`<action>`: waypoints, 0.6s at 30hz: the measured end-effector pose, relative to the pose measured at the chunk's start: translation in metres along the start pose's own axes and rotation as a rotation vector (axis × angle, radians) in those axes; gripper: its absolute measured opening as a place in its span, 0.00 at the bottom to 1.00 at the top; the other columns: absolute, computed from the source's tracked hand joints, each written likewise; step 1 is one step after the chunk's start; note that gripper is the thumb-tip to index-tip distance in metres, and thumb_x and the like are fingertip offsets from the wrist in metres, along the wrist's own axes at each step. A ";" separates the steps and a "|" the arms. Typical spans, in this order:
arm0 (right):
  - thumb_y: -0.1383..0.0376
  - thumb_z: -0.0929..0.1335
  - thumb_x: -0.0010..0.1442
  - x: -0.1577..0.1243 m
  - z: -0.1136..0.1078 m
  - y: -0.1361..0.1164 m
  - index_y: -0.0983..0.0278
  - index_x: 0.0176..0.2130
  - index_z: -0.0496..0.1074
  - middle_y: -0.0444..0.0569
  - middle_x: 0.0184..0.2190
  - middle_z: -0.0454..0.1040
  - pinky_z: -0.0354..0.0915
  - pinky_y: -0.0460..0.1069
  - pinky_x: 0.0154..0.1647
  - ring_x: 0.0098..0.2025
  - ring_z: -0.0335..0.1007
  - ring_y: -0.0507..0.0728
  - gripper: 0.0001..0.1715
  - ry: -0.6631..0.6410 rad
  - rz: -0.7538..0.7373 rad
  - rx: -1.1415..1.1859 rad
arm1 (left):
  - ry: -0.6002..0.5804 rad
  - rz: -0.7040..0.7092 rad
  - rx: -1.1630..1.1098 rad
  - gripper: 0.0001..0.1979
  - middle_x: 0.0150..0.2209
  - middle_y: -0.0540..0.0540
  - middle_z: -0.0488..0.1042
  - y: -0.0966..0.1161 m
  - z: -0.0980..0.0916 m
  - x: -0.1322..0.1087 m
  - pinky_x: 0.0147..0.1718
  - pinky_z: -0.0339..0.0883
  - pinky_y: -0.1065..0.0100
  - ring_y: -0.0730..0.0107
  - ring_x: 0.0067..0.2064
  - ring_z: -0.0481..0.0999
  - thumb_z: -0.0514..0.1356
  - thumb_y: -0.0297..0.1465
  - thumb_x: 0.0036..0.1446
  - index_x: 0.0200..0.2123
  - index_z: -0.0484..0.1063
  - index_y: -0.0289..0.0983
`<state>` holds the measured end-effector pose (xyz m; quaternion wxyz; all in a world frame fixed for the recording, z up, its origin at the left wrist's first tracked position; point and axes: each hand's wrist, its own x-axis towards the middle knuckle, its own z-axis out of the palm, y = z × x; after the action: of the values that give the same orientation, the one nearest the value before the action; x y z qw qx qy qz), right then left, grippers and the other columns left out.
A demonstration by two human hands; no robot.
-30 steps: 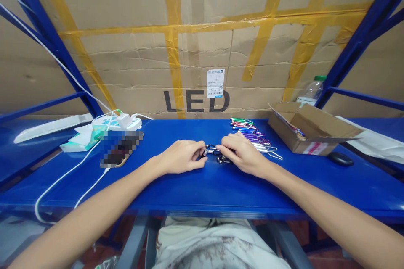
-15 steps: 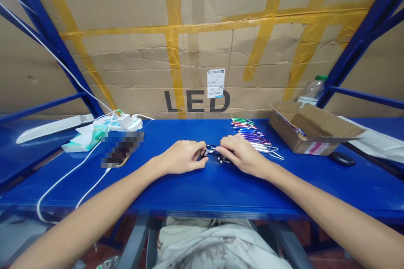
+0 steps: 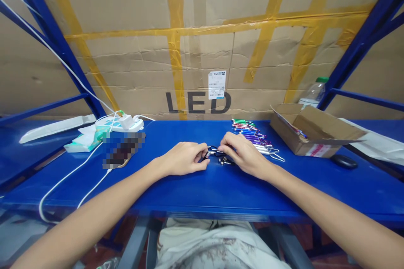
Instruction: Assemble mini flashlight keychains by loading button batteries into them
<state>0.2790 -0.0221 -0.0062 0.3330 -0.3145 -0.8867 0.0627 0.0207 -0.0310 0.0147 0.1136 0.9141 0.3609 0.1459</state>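
My left hand rests on the blue table with its fingers curled round a small dark keychain piece. My right hand pinches the other end of the same piece, fingertips almost meeting the left ones. A second small metal clip lies on the table just under my right hand. Behind my right hand lies a row of several coloured keychain pens with silver clips.
An open cardboard box stands at the right, with a plastic bottle behind it and a black mouse beside it. At the left are a power strip, white cables, tissues and a blurred phone. A taped cardboard wall backs the table.
Both hands stay together on the small piece, with only slight finger movement. The view has shifted a little downward and to the right.
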 end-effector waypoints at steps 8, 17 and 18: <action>0.63 0.62 0.79 -0.001 0.000 0.002 0.59 0.44 0.66 0.49 0.42 0.75 0.60 0.53 0.46 0.42 0.70 0.59 0.08 -0.003 -0.012 0.033 | 0.002 0.001 0.006 0.07 0.28 0.54 0.74 0.001 0.000 0.000 0.33 0.60 0.68 0.67 0.30 0.74 0.61 0.35 0.68 0.37 0.68 0.40; 0.62 0.60 0.80 -0.001 -0.002 0.000 0.59 0.45 0.70 0.51 0.41 0.76 0.61 0.54 0.45 0.42 0.70 0.60 0.12 -0.019 -0.042 -0.003 | 0.009 0.024 -0.009 0.06 0.29 0.53 0.74 0.002 0.000 -0.001 0.34 0.61 0.68 0.67 0.32 0.75 0.61 0.35 0.69 0.39 0.69 0.40; 0.62 0.60 0.80 -0.001 -0.002 0.001 0.59 0.46 0.71 0.51 0.42 0.76 0.62 0.54 0.45 0.43 0.70 0.60 0.12 -0.016 -0.049 -0.002 | 0.009 0.027 -0.009 0.06 0.30 0.53 0.74 0.002 0.000 -0.001 0.34 0.61 0.68 0.67 0.32 0.75 0.60 0.35 0.69 0.39 0.69 0.40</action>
<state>0.2812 -0.0224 -0.0054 0.3272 -0.2925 -0.8968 0.0561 0.0212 -0.0331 0.0154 0.1142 0.9177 0.3482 0.1534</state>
